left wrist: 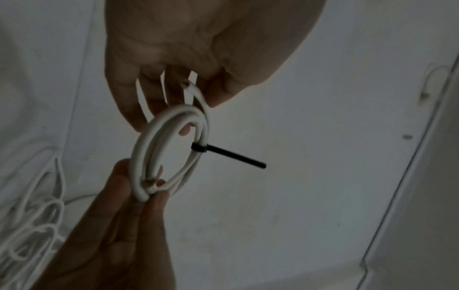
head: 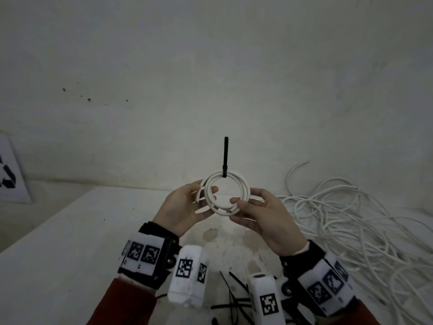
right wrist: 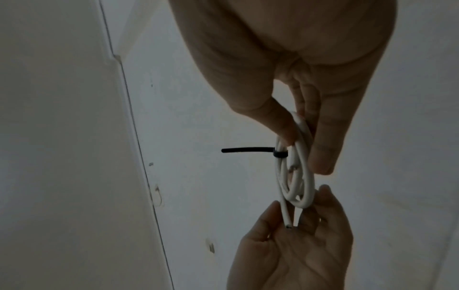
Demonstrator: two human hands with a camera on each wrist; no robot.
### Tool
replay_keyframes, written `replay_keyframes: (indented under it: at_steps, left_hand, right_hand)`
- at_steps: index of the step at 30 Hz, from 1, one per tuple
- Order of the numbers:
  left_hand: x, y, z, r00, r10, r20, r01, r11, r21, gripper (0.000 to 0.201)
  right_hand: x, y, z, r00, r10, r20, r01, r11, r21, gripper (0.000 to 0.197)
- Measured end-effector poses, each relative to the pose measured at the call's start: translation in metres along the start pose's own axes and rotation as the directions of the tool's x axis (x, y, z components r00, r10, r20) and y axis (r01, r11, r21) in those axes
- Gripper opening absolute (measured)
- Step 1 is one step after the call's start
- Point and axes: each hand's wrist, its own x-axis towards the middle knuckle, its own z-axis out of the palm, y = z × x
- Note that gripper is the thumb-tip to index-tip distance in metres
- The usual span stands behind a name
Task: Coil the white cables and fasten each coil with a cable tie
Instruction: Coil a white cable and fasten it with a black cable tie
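Observation:
A small coil of white cable (head: pixel 243 187) hangs in the air between both hands, above the table. A black cable tie (head: pixel 225 158) is cinched round the coil's top, and its tail sticks straight up. My left hand (head: pixel 187 205) pinches the coil's left side, where a cut cable end pokes out. My right hand (head: pixel 255 212) pinches the lower right side. In the left wrist view the coil (left wrist: pixel 159 141) and the tie (left wrist: pixel 233 157) show between the fingers. The right wrist view shows the coil (right wrist: pixel 306 176) edge-on, with the tie (right wrist: pixel 248 150) pointing left.
A tangle of loose white cables (head: pixel 351 221) covers the table's right side. Several black cable ties (head: pixel 234 299) lie at the near edge between my wrists. The white table (head: pixel 58 254) meets a pale wall behind. A printed sheet (head: pixel 11 170) leans at far left.

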Motion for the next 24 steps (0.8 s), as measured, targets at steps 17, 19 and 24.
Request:
replay_keyframes:
  at_steps: [17,19,24]
  left_hand:
    - [0.010,-0.006,-0.009,0.985,0.164,-0.051,-0.163,0.986,0.023,0.013]
    - [0.011,-0.009,-0.006,0.965,0.230,-0.126,-0.212,0.967,0.139,0.006]
    - [0.012,-0.013,0.000,0.937,0.298,-0.184,-0.255,0.940,0.226,0.010]
  right_hand:
    - [-0.005,-0.006,-0.001,0.991,-0.122,-0.060,0.122,0.992,0.010,0.027]
    - [-0.006,-0.005,-0.001,0.987,-0.147,-0.073,0.146,0.989,-0.008,0.026]
    - [-0.004,0.000,0.000,0.973,-0.189,-0.135,0.184,0.981,-0.054,0.025]
